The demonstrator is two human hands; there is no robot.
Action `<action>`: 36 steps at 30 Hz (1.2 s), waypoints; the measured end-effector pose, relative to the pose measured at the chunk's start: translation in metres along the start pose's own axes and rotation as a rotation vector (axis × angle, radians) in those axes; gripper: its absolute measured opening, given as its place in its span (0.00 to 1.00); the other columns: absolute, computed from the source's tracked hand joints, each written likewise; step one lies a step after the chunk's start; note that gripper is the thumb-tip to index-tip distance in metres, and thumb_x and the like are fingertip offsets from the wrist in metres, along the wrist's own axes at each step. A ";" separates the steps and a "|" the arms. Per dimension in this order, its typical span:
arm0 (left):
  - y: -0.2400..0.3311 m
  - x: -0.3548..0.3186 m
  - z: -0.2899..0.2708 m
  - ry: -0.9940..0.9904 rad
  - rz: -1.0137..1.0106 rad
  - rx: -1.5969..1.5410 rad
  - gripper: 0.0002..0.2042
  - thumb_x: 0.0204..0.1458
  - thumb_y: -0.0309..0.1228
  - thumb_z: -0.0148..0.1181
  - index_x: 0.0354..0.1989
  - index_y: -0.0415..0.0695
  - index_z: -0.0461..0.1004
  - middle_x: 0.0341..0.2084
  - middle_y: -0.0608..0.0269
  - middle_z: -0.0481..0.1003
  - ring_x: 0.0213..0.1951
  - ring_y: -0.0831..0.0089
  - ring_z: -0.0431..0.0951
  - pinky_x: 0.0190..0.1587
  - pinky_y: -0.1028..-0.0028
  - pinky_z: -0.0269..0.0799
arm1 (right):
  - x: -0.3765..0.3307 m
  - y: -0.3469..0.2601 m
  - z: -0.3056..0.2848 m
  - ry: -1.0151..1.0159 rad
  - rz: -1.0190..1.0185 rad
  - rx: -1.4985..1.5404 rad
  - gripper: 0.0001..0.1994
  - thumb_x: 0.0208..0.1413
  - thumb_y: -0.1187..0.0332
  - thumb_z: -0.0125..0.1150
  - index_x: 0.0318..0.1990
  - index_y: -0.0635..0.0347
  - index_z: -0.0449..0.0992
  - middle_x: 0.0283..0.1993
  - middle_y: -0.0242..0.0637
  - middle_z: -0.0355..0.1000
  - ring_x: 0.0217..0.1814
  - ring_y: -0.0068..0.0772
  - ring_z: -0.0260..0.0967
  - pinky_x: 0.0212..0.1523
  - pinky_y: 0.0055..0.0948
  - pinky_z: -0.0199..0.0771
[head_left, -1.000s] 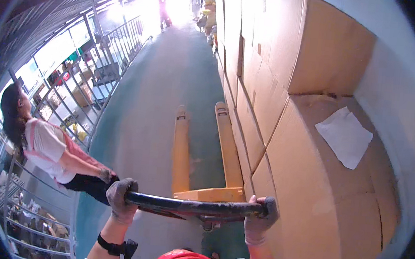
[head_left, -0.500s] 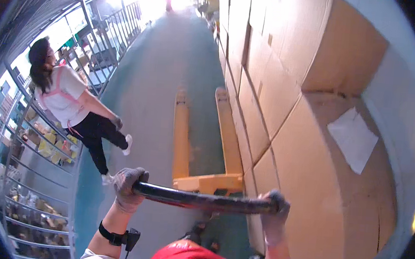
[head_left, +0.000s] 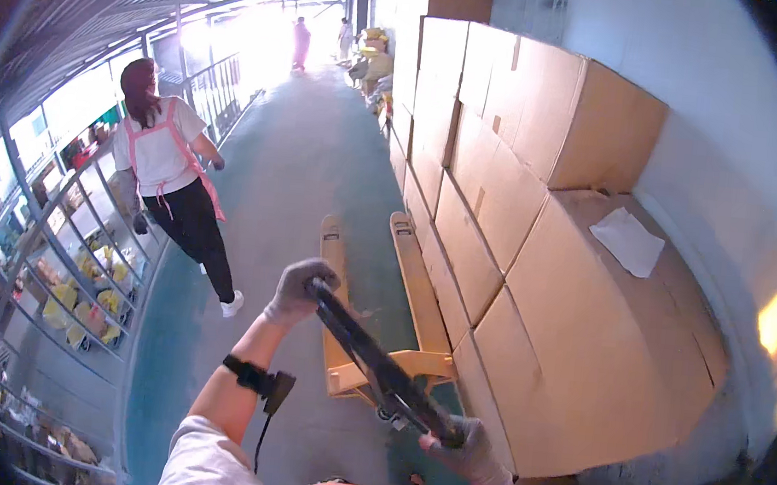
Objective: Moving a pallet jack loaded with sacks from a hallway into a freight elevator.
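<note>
Tilted since the earlier frame, the black bar handle (head_left: 378, 362) now slants from centre to lower right, with the grey-gloved left hand (head_left: 301, 290) and right hand (head_left: 472, 453) clenched around its ends. Beyond lies the yellow steel pallet jack (head_left: 403, 290), beside stacked brown cardboard boxes (head_left: 567, 314); a person in a pink apron (head_left: 172, 177) walks at left.

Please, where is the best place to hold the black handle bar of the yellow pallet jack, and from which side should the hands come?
Probably at its two ends, from the near side. The black handle bar is long, thin and slanted across the view, so a wrap-around grip fits. The left hand closes on the far upper end and the right hand on the near lower end, behind the pallet jack.
</note>
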State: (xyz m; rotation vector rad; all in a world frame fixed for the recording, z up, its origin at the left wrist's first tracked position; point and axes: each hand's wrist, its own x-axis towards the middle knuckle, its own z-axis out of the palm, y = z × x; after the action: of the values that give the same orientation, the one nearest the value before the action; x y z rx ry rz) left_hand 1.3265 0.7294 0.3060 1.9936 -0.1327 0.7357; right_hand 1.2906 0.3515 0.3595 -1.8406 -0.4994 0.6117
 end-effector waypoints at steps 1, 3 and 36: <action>0.001 -0.017 -0.013 -0.012 0.016 -0.015 0.09 0.34 0.18 0.57 0.28 0.37 0.71 0.22 0.64 0.70 0.28 0.76 0.70 0.32 0.77 0.67 | -0.015 0.010 0.014 -0.056 -0.014 -0.042 0.10 0.46 0.66 0.64 0.32 0.64 0.75 0.22 0.25 0.68 0.25 0.15 0.60 0.27 0.22 0.65; 0.009 -0.063 -0.047 -0.173 0.019 -0.067 0.11 0.32 0.25 0.60 0.27 0.40 0.72 0.21 0.63 0.70 0.27 0.71 0.72 0.31 0.74 0.67 | -0.047 0.025 0.051 -0.100 -0.032 -0.083 0.14 0.47 0.66 0.63 0.39 0.65 0.75 0.25 0.29 0.71 0.27 0.17 0.64 0.31 0.23 0.69; 0.244 -0.543 -0.373 -0.666 0.166 0.889 0.03 0.35 0.32 0.57 0.19 0.48 0.72 0.22 0.59 0.73 0.31 0.57 0.74 0.37 0.62 0.70 | -0.446 0.017 0.534 0.053 -0.252 -0.402 0.12 0.43 0.57 0.63 0.32 0.52 0.72 0.24 0.43 0.70 0.28 0.51 0.70 0.28 0.41 0.70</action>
State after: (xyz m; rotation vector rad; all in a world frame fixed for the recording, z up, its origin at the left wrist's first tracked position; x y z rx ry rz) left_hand 0.6279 0.7998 0.3241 3.0589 -0.4217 0.1796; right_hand 0.6107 0.4654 0.2675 -2.1179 -0.8508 0.3038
